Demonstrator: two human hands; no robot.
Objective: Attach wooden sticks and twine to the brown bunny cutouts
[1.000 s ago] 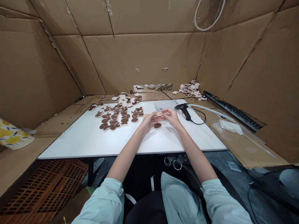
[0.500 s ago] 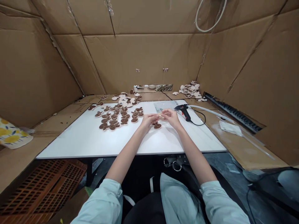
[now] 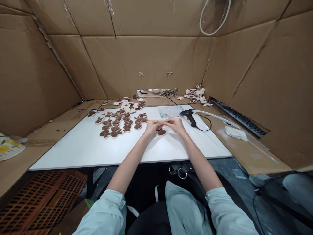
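My left hand [image 3: 153, 126] and my right hand [image 3: 176, 125] meet above the white tabletop, fingertips pinched close together. Between them runs a thin pale strip [image 3: 163, 122], mostly hidden by the fingers; its exact kind is too small to make out. Just under the hands lies a brown fuzzy piece with rounded lobes and a pale edge [image 3: 161, 132]. Several more brown lobed pieces [image 3: 114, 128] are spread to the left of my left hand. A black glue gun [image 3: 189, 117] with an orange trigger rests on its side beyond my right hand.
White and brown lobed pieces [image 3: 127, 105] lie heaped at the back left, with another pile [image 3: 196, 94] at the back right. A clear sheet [image 3: 168, 112] lies behind the hands. The gun's black cable loops right. Cardboard walls [image 3: 146, 55] enclose the table.
My hands have drawn closer, fingertips now almost touching, and the right hand is turned flatter. The whole view has shifted slightly, with things appearing further left.
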